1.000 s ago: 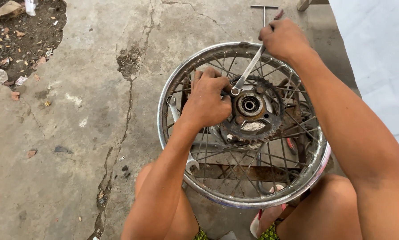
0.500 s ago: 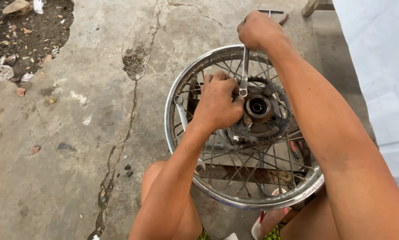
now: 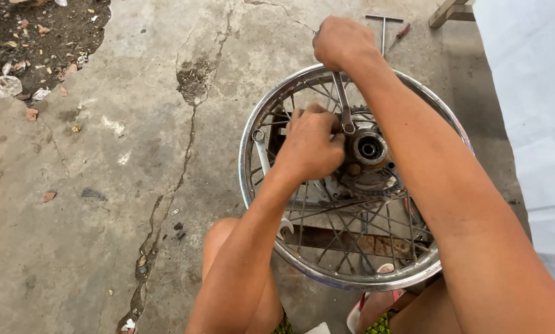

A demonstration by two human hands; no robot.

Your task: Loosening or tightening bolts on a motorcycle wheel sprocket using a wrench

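Since the earlier frames the wrench (image 3: 343, 105) had swung round: a second before, its handle slanted up to the right, half a second before it stood nearly upright, and at this moment it stood upright with the right hand (image 3: 344, 42) carried to the far rim of the wheel. The left hand (image 3: 310, 147) had kept its place beside the hub.

Nearest the camera were the person's bare knees, with the spoked wheel (image 3: 271, 99) lying flat on the concrete floor (image 3: 104, 185) just beyond them. A second, open-ended spanner (image 3: 262, 151) lay through the spokes at the wheel's left side. The left hand was curled shut over a part just left of the hub (image 3: 369, 148); what it gripped was hidden under the fingers. The wrench's ring end sat on a fastening touching the hub's upper left edge. The right hand was closed in a full fist round the top of the wrench handle, above the far rim.

Beyond the wheel a T-handled tool (image 3: 383, 28) and a small red-handled screwdriver (image 3: 401, 32) lay on the concrete. A white sheet (image 3: 531, 93) covered the right side. Far left, on a dirt patch (image 3: 36, 31), lay a crumpled clear plastic wrapper (image 3: 4, 86) among scraps; no label could be made out.
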